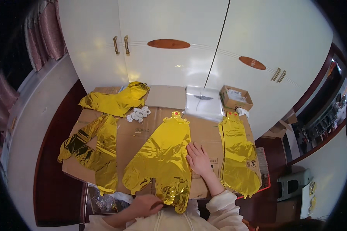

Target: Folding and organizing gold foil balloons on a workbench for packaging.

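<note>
A flat gold foil balloon [169, 142], wide with two legs at its near end, lies in the middle of the cardboard-covered table. My right hand [199, 159] rests flat along its right edge, fingers stretched out. By the balloon's near end, at the table's front edge, is my left hand [145, 205], its fingers curled; whatever they may hold is hidden. A folded gold foil balloon [238, 154] lies to the right. On the left are another gold foil balloon [104, 146] with spread legs and a crumpled gold foil piece [117, 101] behind it.
Several white rings [138, 114] sit in a pile behind the middle balloon. At the back are a clear plastic bag stack [204, 103] and a small cardboard box [236, 98] holding white packets. White cabinets [169, 23] stand behind the table. Below its front left edge is a clear bag [102, 200].
</note>
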A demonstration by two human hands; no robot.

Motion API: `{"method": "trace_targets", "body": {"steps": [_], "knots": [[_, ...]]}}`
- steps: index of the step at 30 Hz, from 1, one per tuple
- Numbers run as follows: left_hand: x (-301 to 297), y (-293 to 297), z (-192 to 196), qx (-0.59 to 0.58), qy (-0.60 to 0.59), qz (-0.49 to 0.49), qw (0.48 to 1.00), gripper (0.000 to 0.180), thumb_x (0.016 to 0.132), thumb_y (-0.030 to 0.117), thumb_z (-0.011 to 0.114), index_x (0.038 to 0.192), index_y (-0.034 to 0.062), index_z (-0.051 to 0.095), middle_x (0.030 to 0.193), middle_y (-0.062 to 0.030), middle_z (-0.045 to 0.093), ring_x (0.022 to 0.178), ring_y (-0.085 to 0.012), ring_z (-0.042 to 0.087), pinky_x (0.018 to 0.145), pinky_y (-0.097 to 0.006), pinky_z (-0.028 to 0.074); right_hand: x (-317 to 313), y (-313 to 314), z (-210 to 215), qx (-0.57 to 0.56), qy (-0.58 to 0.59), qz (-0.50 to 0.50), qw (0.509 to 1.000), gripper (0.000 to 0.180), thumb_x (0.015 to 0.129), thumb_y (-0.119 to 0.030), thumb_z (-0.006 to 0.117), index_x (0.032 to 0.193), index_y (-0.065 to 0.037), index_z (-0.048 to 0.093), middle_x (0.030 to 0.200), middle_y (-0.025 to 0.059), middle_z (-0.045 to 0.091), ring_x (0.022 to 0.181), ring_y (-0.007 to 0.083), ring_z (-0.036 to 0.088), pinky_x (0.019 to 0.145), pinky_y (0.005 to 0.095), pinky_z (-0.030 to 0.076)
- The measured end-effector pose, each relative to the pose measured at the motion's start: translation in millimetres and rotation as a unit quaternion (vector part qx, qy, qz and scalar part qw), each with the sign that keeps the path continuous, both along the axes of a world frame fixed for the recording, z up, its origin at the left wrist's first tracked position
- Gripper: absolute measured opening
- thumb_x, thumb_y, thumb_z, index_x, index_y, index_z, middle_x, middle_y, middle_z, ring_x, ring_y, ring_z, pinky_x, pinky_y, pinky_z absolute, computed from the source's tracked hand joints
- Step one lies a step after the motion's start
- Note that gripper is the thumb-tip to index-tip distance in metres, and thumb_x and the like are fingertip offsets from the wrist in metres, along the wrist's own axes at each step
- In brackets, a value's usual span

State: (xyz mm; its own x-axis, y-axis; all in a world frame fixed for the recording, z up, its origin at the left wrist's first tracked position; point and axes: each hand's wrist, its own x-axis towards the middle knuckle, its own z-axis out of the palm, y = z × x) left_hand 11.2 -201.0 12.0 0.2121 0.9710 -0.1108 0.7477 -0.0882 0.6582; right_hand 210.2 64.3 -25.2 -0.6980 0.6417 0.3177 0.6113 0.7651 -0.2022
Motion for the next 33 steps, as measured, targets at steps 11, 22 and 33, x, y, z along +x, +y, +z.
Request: {"method": "trace_targets", "body": {"steps": [11, 22, 33], "knots": [[37, -12, -92, -0.411, -0.482, 0.247, 0.734, 0.035, 0.096, 0.033, 0.059, 0.119, 0.0071, 0.064, 0.101, -0.0039, 0.07, 0.073, -0.0081, 0.059, 0.061, -0.023, 0.044, 0, 0, 1, 0.007, -0.007, 0.004, 1.0, 0.046, 0.097, -0.029, 0.047, 0.136, -0.005, 0.049, 0.142, 0.0104, 0.048, 0.134, 0.0273, 0.041, 0.111, 0.0478, 0.029], [56, 2, -80, -0.407, -0.501, 0.27, 0.714, 0.033, 0.098, 0.034, 0.056, 0.117, 0.0083, 0.062, 0.099, -0.0024, 0.071, 0.07, -0.0062, 0.058, 0.057, -0.021, 0.042, 0, 1, -3, 0.016, 0.002, 0.001, 1.0, 0.045, 0.096, -0.027, 0.048, 0.136, -0.006, 0.05, 0.141, 0.0108, 0.049, 0.133, 0.0284, 0.042, 0.111, 0.0477, 0.029], [29, -26, -111, -0.364, -0.472, 0.262, 0.759, 0.029, 0.093, 0.03, 0.061, 0.108, 0.0053, 0.069, 0.088, -0.0014, 0.068, 0.064, -0.0068, 0.052, 0.057, -0.024, 0.041, 1, 1, 0, 0.002, 0.028, 0.013, 1.0, 0.045, 0.097, -0.027, 0.048, 0.135, -0.003, 0.049, 0.141, 0.0135, 0.049, 0.133, 0.0308, 0.041, 0.112, 0.0487, 0.027]]}}
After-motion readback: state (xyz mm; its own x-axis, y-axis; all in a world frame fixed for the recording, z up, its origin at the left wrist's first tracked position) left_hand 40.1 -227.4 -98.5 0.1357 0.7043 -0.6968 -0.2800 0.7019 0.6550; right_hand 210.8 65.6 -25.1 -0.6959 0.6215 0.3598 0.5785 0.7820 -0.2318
